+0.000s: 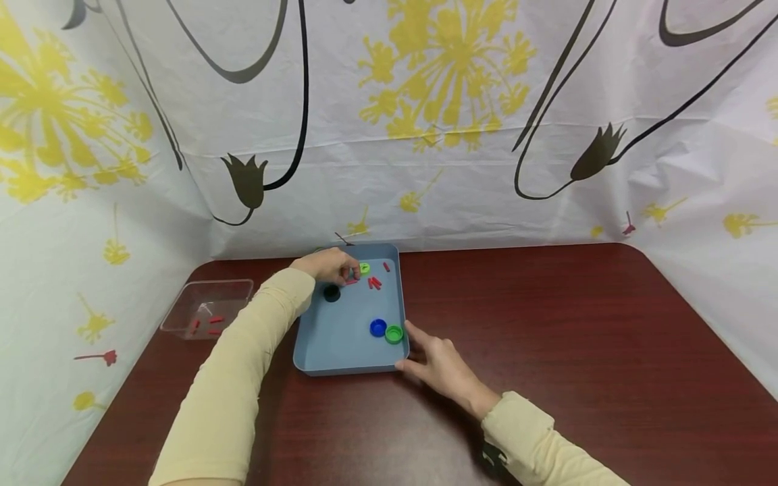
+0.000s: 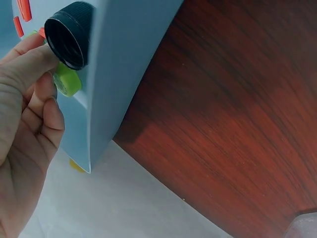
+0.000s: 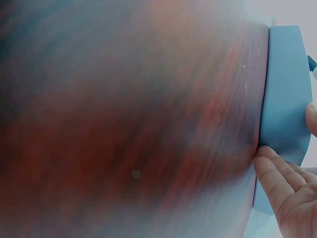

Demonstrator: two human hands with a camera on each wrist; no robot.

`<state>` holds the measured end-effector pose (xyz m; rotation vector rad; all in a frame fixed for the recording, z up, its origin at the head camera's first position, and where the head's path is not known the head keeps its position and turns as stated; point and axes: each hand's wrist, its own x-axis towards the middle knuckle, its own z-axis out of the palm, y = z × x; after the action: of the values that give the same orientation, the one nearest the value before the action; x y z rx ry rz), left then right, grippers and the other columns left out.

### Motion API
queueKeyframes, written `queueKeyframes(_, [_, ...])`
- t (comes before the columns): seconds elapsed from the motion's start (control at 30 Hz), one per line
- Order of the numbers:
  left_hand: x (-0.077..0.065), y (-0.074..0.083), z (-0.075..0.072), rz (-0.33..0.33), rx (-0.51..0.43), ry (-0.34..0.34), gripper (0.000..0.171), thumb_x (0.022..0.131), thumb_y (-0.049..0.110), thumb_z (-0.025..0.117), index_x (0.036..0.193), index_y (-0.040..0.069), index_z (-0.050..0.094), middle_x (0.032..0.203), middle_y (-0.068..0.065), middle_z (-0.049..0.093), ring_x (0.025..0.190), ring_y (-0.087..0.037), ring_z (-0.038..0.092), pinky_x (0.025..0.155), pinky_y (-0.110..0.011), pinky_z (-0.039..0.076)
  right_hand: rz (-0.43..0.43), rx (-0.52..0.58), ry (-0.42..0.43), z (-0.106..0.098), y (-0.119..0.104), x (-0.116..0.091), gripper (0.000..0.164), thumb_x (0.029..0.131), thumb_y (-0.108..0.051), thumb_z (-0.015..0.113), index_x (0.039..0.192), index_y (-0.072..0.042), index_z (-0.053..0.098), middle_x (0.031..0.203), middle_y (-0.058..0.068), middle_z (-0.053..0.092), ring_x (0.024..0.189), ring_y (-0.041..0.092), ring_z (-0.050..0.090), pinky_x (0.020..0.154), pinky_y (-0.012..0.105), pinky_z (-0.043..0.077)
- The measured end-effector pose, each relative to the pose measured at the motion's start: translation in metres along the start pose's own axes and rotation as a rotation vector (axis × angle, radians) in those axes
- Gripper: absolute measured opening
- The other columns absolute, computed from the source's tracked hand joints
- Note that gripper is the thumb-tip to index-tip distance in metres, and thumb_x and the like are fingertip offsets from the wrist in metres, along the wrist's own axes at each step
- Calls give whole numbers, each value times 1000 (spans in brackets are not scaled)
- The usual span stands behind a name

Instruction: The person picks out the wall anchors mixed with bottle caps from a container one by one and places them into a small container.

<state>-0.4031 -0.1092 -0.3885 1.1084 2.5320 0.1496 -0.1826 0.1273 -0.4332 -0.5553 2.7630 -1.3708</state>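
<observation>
A blue-grey tray (image 1: 349,351) lies on the table. My left hand (image 1: 331,265) reaches in over its far left part, thumb and index finger pinching a small red stick (image 1: 351,281). Right beside these fingers are a black bottle cap (image 2: 69,37), its hollow side showing, and a lime-green cap (image 2: 68,80). Several more red sticks (image 1: 375,283) lie to the right in the tray. A blue cap (image 1: 378,328) and a green cap (image 1: 394,334) sit together near the tray's near right corner. There my right hand (image 1: 446,368) touches the outer wall with extended fingers, the thumb at the front.
On the left of the dark red wooden table (image 1: 547,337) stands a clear plastic box (image 1: 206,290) with several red sticks in it. A white cloth (image 1: 340,101) with yellow and grey flower prints hangs behind the table and along its sides.
</observation>
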Motion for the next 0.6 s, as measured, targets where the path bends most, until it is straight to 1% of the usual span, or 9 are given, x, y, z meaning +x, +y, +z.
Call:
queueKeyframes(0.2, [-1, -1, 1, 18, 7, 7, 29, 88, -1, 66, 114, 12, 68, 90, -5, 69, 79, -13, 57, 73, -27, 49, -13, 6, -4, -1, 0, 0, 73, 87, -17, 74, 144, 10, 38, 129, 28, 60, 105, 32, 70, 81, 32, 58])
queueKeyframes(0.4, [-1, -4, 3, 42, 22, 28, 28, 88, 0, 67, 113, 13, 69, 92, -6, 70, 82, -13, 60, 75, -30, 52, 1, 10, 5, 0, -1, 0, 73, 86, -15, 74, 144, 10, 38, 130, 28, 60, 105, 31, 70, 81, 32, 58])
queueKeyframes(0.6, [-6, -3, 4, 58, 2, 35, 29, 90, 0, 65, 117, 12, 67, 97, -9, 71, 89, -18, 65, 81, -34, 54, 20, 11, 4, 0, -1, 0, 74, 86, -13, 75, 146, 8, 37, 131, 26, 60, 106, 30, 70, 81, 32, 58])
